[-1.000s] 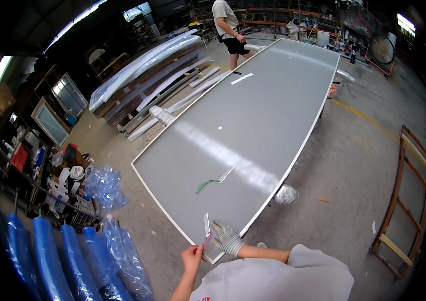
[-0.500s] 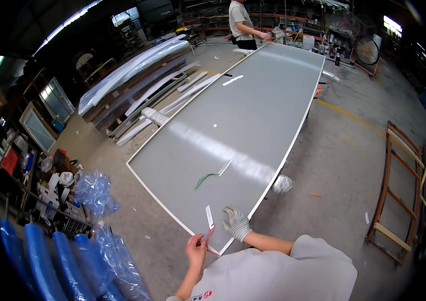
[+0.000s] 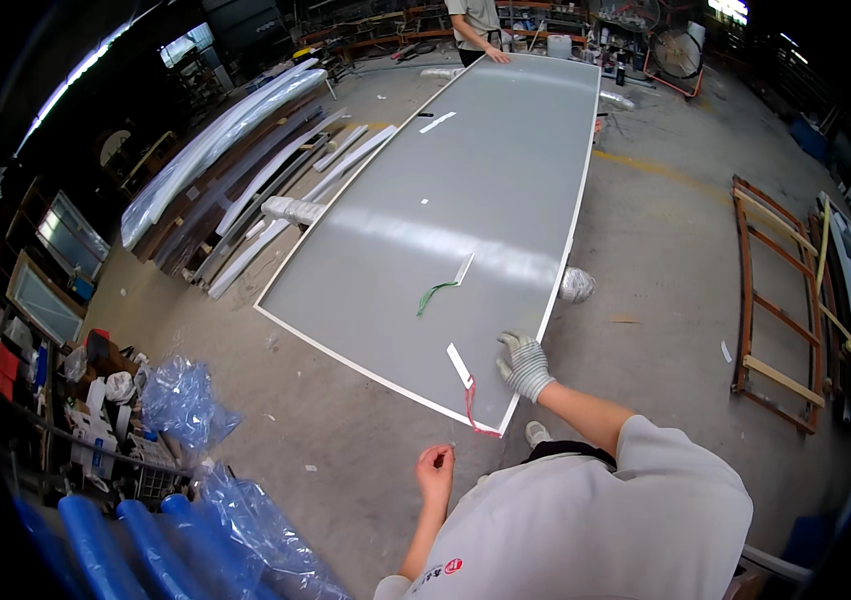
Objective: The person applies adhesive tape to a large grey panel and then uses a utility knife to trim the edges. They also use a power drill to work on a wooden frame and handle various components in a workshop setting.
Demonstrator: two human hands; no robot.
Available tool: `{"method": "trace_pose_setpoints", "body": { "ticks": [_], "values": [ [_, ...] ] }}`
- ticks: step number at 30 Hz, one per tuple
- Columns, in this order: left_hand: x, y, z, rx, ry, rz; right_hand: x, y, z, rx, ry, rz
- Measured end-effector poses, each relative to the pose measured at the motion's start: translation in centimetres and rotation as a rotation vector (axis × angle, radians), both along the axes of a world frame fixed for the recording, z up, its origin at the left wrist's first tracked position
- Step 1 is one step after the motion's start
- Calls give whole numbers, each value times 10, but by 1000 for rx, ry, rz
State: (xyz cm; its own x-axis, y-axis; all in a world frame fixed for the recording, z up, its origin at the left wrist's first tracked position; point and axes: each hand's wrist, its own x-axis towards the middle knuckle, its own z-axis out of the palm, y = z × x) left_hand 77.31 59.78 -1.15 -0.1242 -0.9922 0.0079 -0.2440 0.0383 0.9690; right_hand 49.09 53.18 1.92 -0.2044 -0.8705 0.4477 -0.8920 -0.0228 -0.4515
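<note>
A large grey panel with a white edge frame [image 3: 340, 352] stretches away from me, raised above the floor. My right hand [image 3: 523, 366], in a striped work glove, lies on its near right corner with the fingers spread. Beside it on the panel is a white tag [image 3: 459, 365] with red strings [image 3: 471, 403] running over the near edge. My bare left hand [image 3: 435, 468] is off the panel, just short of that edge, fingers curled in a pinch; what they hold, if anything, is too small to make out. Farther up lies another white tag [image 3: 464, 269] with green strings [image 3: 432, 295].
A co-worker's hand [image 3: 497, 55] touches the panel's far end. Wrapped supports, one a plastic-covered roll [image 3: 577, 285], show under the panel. Long profiles [image 3: 235, 165] are stacked at left, blue rolls [image 3: 95, 545] near left. A brown frame [image 3: 783, 320] lies at right.
My left hand has left the red strings and drawn back from the panel's near corner. My right hand stays on the panel. The co-worker's hand now rests on the far end.
</note>
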Motion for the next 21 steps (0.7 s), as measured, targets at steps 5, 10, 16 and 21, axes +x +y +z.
{"method": "trace_pose_setpoints", "body": {
  "ticks": [5,10,16,21],
  "values": [
    [9,12,-13,38,-1,-38,-1,80,-7,22,48,-32],
    [-3,3,5,-67,45,-84,1,151,-17,204,32,-91],
    [-20,-24,34,79,-12,-23,-3,170,-26,374,-51,-35],
    [-73,-40,64,-81,-96,-1,-56,174,-31,352,-138,-49]
  ]
}}
